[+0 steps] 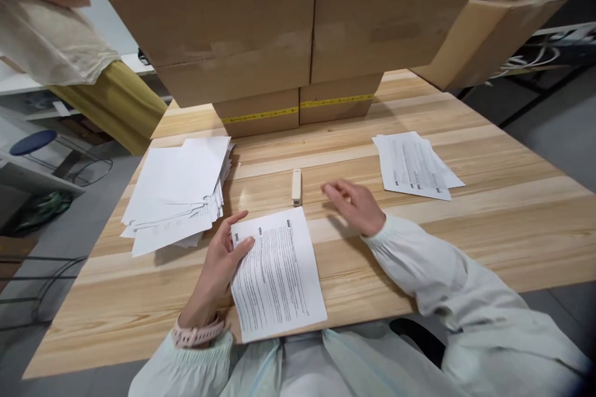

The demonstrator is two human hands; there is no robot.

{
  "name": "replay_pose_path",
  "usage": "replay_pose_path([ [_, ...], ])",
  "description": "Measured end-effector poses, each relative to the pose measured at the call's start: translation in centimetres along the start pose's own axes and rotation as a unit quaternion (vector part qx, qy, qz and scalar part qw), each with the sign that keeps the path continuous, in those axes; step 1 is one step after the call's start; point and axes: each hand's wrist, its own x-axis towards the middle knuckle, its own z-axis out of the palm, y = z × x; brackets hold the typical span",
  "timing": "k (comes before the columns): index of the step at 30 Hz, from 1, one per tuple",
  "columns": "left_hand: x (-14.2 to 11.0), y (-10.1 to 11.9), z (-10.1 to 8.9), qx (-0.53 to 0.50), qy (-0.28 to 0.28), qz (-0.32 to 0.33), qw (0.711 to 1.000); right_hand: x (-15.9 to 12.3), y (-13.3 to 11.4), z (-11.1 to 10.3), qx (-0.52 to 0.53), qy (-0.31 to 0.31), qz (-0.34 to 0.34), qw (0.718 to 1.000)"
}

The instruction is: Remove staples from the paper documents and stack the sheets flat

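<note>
On the wooden table (372,273), the printed sheet (279,285) lies nearest me, long axis near-to-far, headings at its far edge. My left hand (223,257) pinches its left edge; my right hand (356,205) hovers, fingers curled, fingertip contact unclear. Beyond sits a pale stapler-like object (297,187), pointing away; the thick paper heap (179,180) lies left, a few sheets (412,164) right. I can't tell which are finished.

A left hand (228,252) grips a printed sheet (279,273) at a wooden table (372,273) as the right hand (354,203) hovers beside a small stapler (297,187), near stacked cardboard boxes (233,37).
</note>
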Motion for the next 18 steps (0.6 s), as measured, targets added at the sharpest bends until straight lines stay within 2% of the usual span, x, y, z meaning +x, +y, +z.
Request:
replay_pose_path([
  [1, -0.5, 0.2, 0.3, -0.015, 0.007, 0.017, 1.000, -1.9, -0.2, -0.3, 0.066, -0.070, 0.066, 0.993],
  [3, -1.0, 0.8, 1.2, -0.020, 0.018, 0.065, 0.998, -5.1, -0.4, -0.5, 0.191, -0.198, 0.158, 0.948],
  [4, -0.9, 1.2, 1.9, -0.010, 0.020, 0.093, 0.995, -6.5, -0.6, -0.5, 0.237, -0.237, 0.177, 0.925],
  [6, -0.6, 2.0, 3.7, 0.017, 0.016, 0.146, 0.989, -8.4, -1.1, -0.5, 0.291, -0.254, 0.182, 0.904],
  [8, -0.1, 2.8, 5.5, 0.024, 0.004, 0.183, 0.983, -9.2, -1.6, -0.7, 0.319, -0.198, 0.184, 0.908],
  [11, 0.4, 3.4, 7.6, -0.024, -0.032, 0.179, 0.983, -8.3, -1.0, -2.6, 0.317, -0.061, 0.201, 0.925],
  [13, 0.5, 3.4, 8.1, -0.059, -0.048, 0.154, 0.985, -6.3, 0.9, -5.3, 0.283, 0.033, 0.198, 0.938],
  [16, 0.6, 3.1, 8.0, -0.072, -0.050, 0.129, 0.988, -2.2, 5.6, -11.0, 0.205, 0.155, 0.187, 0.948],
  [18, 0.6, 2.7, 7.9, -0.067, -0.053, 0.121, 0.989, 0.4, 9.0, -14.8, 0.135, 0.189, 0.159, 0.960],
])
